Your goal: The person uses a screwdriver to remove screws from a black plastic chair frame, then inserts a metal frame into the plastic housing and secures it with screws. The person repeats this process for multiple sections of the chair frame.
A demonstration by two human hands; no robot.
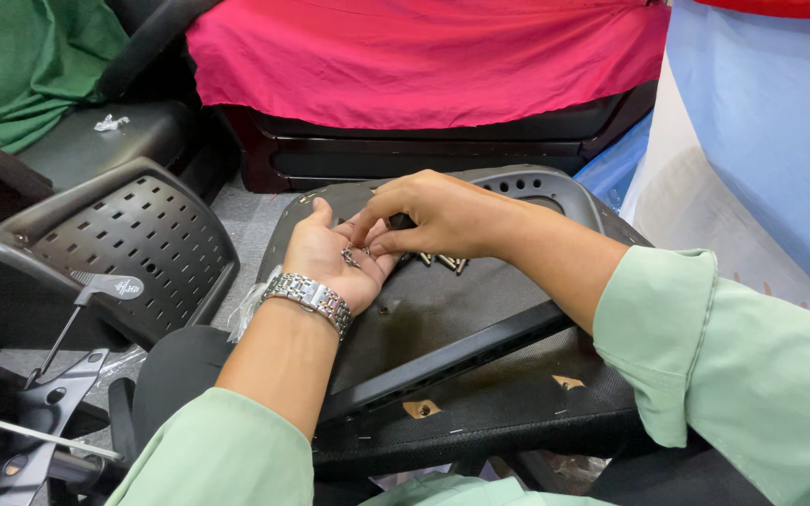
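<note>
So the small metal screws (350, 255) sit in the cupped, open left hand (330, 258), palm up over the black chair seat plate (442, 309). The right hand (433, 217) is pinching one out of the palm, and a few more screws (442, 262) lie on the plate just right. Looks like early days: none look fitted yet. A perforated black backrest (133, 244) is on the left.
</note>
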